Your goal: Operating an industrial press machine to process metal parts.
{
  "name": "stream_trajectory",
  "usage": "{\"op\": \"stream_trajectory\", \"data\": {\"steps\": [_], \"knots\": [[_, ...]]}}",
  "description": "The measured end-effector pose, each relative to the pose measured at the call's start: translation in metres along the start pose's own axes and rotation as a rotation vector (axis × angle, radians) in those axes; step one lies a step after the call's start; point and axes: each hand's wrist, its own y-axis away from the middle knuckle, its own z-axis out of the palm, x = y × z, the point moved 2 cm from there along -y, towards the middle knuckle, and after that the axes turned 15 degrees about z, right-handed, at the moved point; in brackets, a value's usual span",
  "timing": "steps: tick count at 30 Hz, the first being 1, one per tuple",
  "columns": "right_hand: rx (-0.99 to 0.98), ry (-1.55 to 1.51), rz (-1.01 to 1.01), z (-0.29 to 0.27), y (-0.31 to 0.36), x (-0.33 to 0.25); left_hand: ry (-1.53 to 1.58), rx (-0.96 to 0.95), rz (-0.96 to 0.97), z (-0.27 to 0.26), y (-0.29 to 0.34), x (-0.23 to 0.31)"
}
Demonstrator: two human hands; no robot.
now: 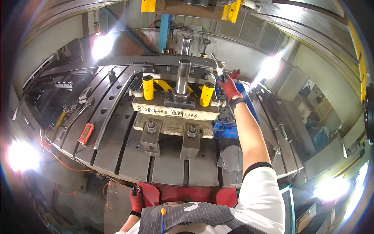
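Right hand (229, 87), red glove, fingers curled round small metal part (220, 73) at die block (175, 111) right rear corner, over blue crate (226, 128). Left hand (136, 199) closed on dark knob (136, 190), press bed (167, 167) front edge, beside red guard (187, 194).

You're in a workshop w/ grey walls (46, 43), a blue pillar (164, 31) at the back, yellow fittings (148, 5) overhead, and harsh light glare (102, 46) on both sides.
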Motion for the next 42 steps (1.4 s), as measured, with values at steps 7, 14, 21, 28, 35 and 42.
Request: {"op": "stream_trajectory", "data": {"steps": [7,14,21,28,35,42], "knots": [[-0.069,0.243,-0.070,0.029,-0.018,-0.015,-0.093,0.066,-0.020,-0.005,0.009,-0.014],[0.198,-0.056,-0.128,0.045,0.016,-0.008,-0.040,0.122,-0.045,-0.012,0.017,0.031],[-0.162,-0.518,0.179,-0.055,0.165,0.011,-0.071,0.008,-0.029,-0.011,0.009,0.014],[0.028,-0.212,0.431,-0.132,0.381,0.068,0.271,-0.045,-0.191,0.000,0.000,-0.001],[0.030,0.063,0.537,-0.139,0.491,0.214,0.318,-0.074,-0.101,0.007,0.002,-0.009],[-0.400,-1.456,0.907,-0.166,0.499,0.188,0.259,-0.209,0.067,-0.018,0.004,-0.038]]}}
